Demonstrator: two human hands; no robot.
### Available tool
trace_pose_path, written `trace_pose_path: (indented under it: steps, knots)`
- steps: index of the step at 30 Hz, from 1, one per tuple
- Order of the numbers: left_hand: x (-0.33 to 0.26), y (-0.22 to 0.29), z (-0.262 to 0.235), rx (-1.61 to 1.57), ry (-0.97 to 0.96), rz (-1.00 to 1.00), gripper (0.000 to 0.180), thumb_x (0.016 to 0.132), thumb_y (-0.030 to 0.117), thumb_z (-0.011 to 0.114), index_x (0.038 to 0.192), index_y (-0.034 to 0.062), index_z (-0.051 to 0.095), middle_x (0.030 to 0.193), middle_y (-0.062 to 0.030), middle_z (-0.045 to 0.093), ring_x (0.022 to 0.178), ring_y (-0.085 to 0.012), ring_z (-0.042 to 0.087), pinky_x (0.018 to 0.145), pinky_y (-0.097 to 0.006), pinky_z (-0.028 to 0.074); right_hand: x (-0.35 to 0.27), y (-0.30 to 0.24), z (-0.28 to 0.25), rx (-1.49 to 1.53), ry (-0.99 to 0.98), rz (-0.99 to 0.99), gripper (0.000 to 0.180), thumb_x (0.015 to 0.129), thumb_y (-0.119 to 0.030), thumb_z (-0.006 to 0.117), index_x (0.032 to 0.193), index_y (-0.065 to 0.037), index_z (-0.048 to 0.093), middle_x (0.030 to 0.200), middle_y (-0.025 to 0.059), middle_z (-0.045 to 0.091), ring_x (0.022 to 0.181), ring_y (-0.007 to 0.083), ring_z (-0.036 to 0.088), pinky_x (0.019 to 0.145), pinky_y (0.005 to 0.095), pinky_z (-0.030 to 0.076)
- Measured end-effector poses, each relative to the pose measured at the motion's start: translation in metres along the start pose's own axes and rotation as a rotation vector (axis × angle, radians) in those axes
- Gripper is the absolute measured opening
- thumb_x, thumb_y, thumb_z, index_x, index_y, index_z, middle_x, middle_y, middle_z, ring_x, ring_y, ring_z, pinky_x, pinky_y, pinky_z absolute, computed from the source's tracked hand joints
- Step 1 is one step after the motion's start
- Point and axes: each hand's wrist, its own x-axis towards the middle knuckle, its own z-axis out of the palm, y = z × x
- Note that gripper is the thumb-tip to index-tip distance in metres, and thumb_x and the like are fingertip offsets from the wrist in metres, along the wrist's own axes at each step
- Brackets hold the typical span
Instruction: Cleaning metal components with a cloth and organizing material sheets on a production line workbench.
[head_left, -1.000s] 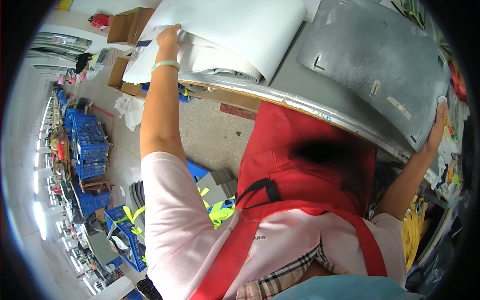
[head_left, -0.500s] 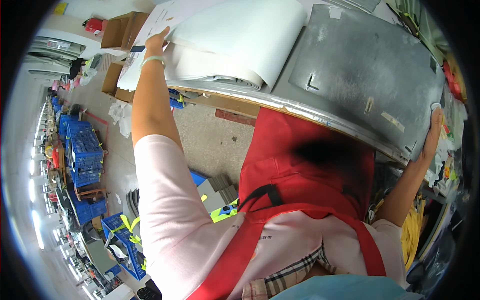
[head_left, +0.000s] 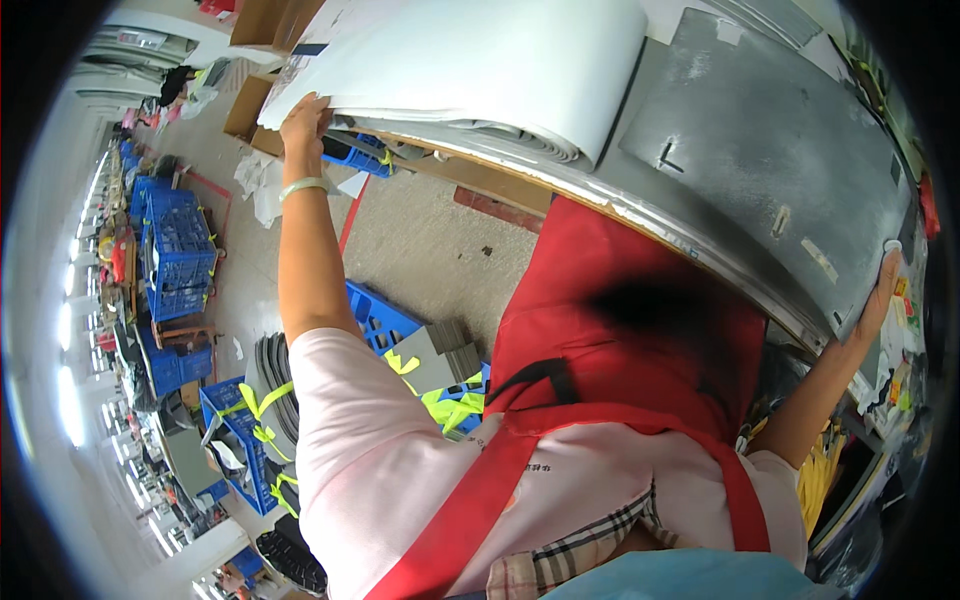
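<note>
Left hand [head_left: 306, 122], partly closed, at the left end of a folded, smooth white sheet [head_left: 480, 60] along the near edge of the tabletop [head_left: 622, 184], right hand [head_left: 878, 292], thumb against a scuffed grey rectangular panel [head_left: 765, 150], both grips unclear.

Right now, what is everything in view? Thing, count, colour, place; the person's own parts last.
Folded sheet material: layers uncountable, white, table's left
Flat panel: 1, grey, table's right
Table: 1, grey, upper centre
Cardboard boxes: 2, brown, upper left
Crates: several, blue, left
Tied stacks: at least 2, grey, floor
Bundle: 1, yellow, lower right
Apron: 1, red, worn
Shirt: 1, pale pink, worn
Bracelet: 1, pale, left wrist
Distant clutter: uncountable, mixed, far left
Left hand: 1, bare, at sheet material's left edge
Right hand: 1, bare, at panel's right edge
</note>
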Motion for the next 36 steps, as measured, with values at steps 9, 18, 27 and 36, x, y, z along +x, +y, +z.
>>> trace_pose_path:
  steps: [9,18,27,36]
  knots:
    - [0.015,0.014,-0.11,0.568,0.278,0.455,0.049,0.085,0.018,0.082,0.129,0.0003,0.066,0.103,-0.0112,0.07,0.094,-0.0234,0.066,0.085,-0.04,0.053,-0.004,0.018,0.041,0.016,-0.041,0.105,0.055,0.106,-0.038,0.057,0.148,-0.003,0.051,0.141,0.0114,0.059,0.126,0.0228,0.059,0.109,0.0352,0.046]
    - [-0.279,0.096,0.155,0.296,-0.558,1.149,0.017,0.095,0.002,0.069,0.111,0.0018,0.075,0.098,-0.0066,0.075,0.083,-0.0139,0.066,0.08,-0.028,0.054,0.07,0.056,-0.028,-0.499,-0.236,-0.029,0.039,0.1,-0.032,0.068,0.127,-0.005,0.066,0.114,0.0038,0.069,0.103,0.0131,0.063,0.092,0.028,0.048]
    - [-0.361,0.029,0.243,0.566,-1.03,1.203,0.029,0.083,0.017,0.081,0.107,0.0021,0.074,0.104,-0.0145,0.069,0.101,-0.0376,0.065,0.089,-0.042,0.053,0.065,0.065,0.001,-0.771,-0.276,0.048,0.018,0.093,-0.024,0.074,0.09,-0.007,0.07,0.078,-0.0031,0.061,0.071,0.009,0.05,0.065,0.0274,0.04]
    - [-0.348,0.027,0.237,0.613,-1.045,1.224,0.027,0.086,0.02,0.078,0.107,0.0039,0.073,0.103,-0.0118,0.07,0.1,-0.0337,0.065,0.091,-0.042,0.051,0.04,0.058,-0.001,-0.769,-0.249,0.077,0.019,0.092,-0.023,0.074,0.088,-0.006,0.071,0.077,-0.0022,0.06,0.072,0.0095,0.051,0.065,0.0281,0.04]
